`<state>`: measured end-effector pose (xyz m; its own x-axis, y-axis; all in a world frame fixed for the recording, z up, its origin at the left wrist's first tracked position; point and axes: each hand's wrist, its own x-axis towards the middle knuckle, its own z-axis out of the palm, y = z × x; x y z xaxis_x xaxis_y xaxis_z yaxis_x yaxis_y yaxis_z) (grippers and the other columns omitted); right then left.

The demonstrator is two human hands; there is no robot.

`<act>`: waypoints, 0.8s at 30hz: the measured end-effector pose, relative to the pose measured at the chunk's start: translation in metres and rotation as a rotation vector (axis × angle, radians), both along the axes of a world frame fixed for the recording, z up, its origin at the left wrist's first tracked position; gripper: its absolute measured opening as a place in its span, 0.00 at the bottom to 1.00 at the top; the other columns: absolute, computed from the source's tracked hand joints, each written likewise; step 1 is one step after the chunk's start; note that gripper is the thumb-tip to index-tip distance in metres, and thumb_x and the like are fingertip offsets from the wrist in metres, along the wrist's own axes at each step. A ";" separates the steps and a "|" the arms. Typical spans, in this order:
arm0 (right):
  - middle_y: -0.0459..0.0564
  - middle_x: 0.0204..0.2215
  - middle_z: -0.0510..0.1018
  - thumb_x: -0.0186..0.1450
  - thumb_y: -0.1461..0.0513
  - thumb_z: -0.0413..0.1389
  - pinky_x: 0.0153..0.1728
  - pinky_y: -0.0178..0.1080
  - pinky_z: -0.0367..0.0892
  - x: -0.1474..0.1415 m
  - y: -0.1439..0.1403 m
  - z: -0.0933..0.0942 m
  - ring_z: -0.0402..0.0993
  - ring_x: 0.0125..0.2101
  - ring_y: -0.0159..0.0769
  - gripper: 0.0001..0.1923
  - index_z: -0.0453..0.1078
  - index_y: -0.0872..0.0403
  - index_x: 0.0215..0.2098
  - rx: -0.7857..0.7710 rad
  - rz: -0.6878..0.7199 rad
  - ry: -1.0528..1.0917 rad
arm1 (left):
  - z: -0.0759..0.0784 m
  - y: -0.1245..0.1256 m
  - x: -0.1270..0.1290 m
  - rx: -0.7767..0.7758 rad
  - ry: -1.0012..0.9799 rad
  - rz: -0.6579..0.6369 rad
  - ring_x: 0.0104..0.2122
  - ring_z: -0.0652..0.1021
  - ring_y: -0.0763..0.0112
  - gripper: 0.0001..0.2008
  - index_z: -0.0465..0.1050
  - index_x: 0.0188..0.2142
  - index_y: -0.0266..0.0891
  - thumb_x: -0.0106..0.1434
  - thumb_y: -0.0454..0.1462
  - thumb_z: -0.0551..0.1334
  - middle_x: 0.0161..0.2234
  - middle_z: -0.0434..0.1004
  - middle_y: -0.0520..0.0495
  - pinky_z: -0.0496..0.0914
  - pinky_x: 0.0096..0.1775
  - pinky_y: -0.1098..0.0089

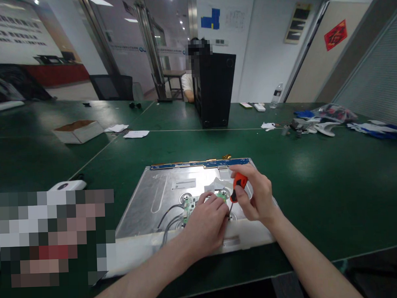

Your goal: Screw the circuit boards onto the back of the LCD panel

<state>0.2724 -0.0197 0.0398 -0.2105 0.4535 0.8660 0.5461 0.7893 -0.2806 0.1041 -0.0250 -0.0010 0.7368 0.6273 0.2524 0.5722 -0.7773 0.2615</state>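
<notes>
My right hand [257,194] is closed round a screwdriver [240,183] with an orange and black handle. The screwdriver's thin shaft points down, its tip near a round metal mount at the board's right side. My left hand [209,218] lies over a green circuit board [190,205], fingers bent and gripping it beside the screwdriver tip; its thumb is hidden. The board sits on the silver metal back of a flat display panel [140,212]. Dark cables [166,219] run from the board's left side. A blue strip board [186,165] lines the panel's far edge.
A tall black case [216,89] stands across the green table [316,171], with a person [187,86] behind it. An open cardboard box [77,131] and papers [136,134] lie left. A bottle [276,96], plastic bags [335,112] and small parts are at right. The lower left is pixelated.
</notes>
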 end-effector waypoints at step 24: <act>0.42 0.24 0.72 0.64 0.65 0.50 0.23 0.32 0.66 -0.002 -0.001 0.000 0.69 0.21 0.30 0.15 0.65 0.53 0.49 0.045 -0.084 -0.014 | -0.001 0.000 -0.001 0.010 -0.013 -0.009 0.41 0.74 0.59 0.07 0.73 0.36 0.40 0.63 0.31 0.56 0.37 0.77 0.44 0.62 0.55 0.54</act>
<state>0.2704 -0.0211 0.0403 -0.1857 0.4306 0.8832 0.6145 0.7523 -0.2376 0.1035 -0.0245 -0.0020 0.7387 0.6183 0.2686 0.5621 -0.7849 0.2609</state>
